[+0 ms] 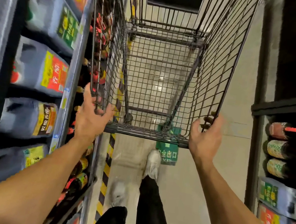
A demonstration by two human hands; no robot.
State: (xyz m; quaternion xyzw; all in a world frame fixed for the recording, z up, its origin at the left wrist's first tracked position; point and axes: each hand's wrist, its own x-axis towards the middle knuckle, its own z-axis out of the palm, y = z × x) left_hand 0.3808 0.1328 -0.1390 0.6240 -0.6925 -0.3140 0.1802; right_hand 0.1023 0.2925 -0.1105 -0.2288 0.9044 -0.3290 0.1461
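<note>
— What lay closest to us?

— Our two bare forearms [27,180], reaching forward from the bottom edge. Beyond them stood the wire cart [147,133], the biggest thing there, its basket running straight ahead from our fingertips.

— And how did we hold it?

— Our left hand [91,115] gripped the near left corner of the rim, fingers [88,93] outside the wire wall and thumb on the inner side. Our right hand [206,136] gripped the near right corner, fingers [211,119] hooked over the top wire and thumb inside.

— What did we see past the fingers?

— Just outside our left fingers ran a shelf of big grey jugs [39,74] with bright labels, all blurred. Well out from our right fingers, dark bottles [277,148] sat stacked on a black rack.

— Anything smaller?

— Under the rim, between our two sets of fingers but nearer the right, we saw a green floor sign [166,154]. One white shoe [153,163] stood just beside it, on our side.
</note>
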